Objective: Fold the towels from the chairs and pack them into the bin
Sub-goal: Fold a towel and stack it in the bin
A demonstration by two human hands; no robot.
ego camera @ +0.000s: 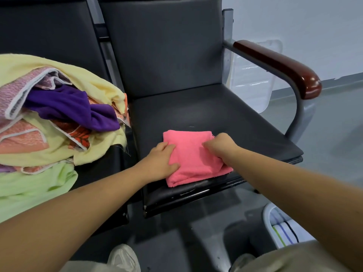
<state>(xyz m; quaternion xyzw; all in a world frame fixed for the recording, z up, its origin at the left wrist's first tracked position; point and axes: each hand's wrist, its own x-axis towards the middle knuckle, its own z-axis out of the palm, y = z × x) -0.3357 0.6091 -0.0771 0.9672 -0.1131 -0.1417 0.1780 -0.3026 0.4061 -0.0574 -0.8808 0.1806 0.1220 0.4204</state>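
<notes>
Pink towel (pixel 188 158) on seat (pixel 235 122); left hand (pixel 160 160) presses, right hand (pixel 220 146) pinches.

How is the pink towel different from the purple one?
The pink towel is folded flat; the purple towel is crumpled. The pink towel lies alone on a chair seat, left hand and right hand on it; the purple towel sits untouched in a heap. Both are plain, single-coloured cloth.
</notes>
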